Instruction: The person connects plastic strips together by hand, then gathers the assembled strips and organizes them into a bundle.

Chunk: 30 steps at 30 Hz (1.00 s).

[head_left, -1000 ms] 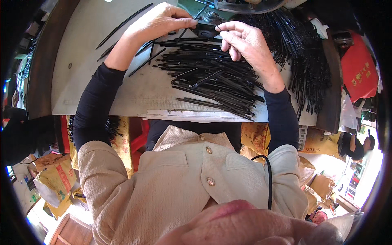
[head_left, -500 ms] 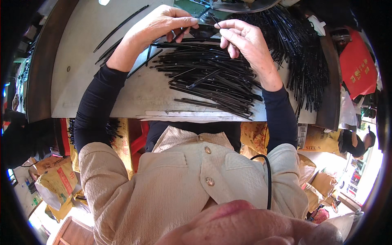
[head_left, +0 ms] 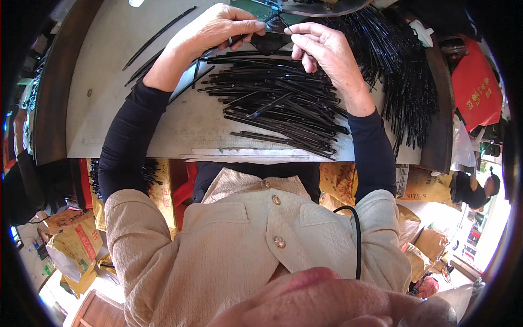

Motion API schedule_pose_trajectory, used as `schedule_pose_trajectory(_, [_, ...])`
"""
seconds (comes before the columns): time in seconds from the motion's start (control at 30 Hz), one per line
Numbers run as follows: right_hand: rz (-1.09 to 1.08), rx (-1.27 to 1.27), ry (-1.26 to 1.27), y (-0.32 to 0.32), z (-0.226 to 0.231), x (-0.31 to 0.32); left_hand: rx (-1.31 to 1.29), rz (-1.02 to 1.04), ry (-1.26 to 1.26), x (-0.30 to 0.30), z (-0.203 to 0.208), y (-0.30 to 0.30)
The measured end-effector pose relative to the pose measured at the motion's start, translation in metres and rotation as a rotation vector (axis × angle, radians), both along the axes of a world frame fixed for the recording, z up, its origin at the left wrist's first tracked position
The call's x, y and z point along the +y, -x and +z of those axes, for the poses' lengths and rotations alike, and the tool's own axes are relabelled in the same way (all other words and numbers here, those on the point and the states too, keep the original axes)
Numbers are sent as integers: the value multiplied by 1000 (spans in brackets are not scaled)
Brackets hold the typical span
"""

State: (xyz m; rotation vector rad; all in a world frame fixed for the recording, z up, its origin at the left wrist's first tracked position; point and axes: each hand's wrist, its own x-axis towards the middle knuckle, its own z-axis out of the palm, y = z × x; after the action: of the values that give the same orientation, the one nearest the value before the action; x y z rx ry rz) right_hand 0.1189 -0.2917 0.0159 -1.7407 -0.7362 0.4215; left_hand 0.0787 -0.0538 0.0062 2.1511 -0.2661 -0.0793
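Note:
My left hand point(head_left: 220, 28), at the far side of the table, pinches a narrow black strap point(head_left: 237, 40) between thumb and fingers. One end of the strap points toward a small dark metal part point(head_left: 276, 24) of a machine. Just across from it, my right hand point(head_left: 324, 48) has thumb and forefinger pressed together on a thin dark piece point(head_left: 286, 25). Whether that piece joins the strap is too small to tell. Below both hands lies a loose pile of black straps point(head_left: 278, 101), most running left to right.
A thick bundle of black straps point(head_left: 406, 92) hangs over the table's right side. More straps point(head_left: 160, 37) lie at the left on the pale tabletop point(head_left: 117, 103). A curved machine part point(head_left: 327, 7) spans the far edge. Red packaging point(head_left: 476, 84) stands beyond the right edge.
My hands have come slightly closer together at the machine part, and the thin piece in my right hand has shifted a little left. The strap pile stays as it was.

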Motion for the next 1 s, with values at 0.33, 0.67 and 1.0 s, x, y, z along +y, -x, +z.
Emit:
schedule_pose_trajectory(0.33, [-29,265,-111,-6,-1,-1,75,18,229,-7,17,13])
schedule_pose_trajectory(0.67, [-138,571,-633,-22,-19,-10,53,13,178,-39,18,30])
schedule_pose_trajectory(1.0, [-121,565,-710,-31,-25,-13,-362,396,-772,98,-7,10])
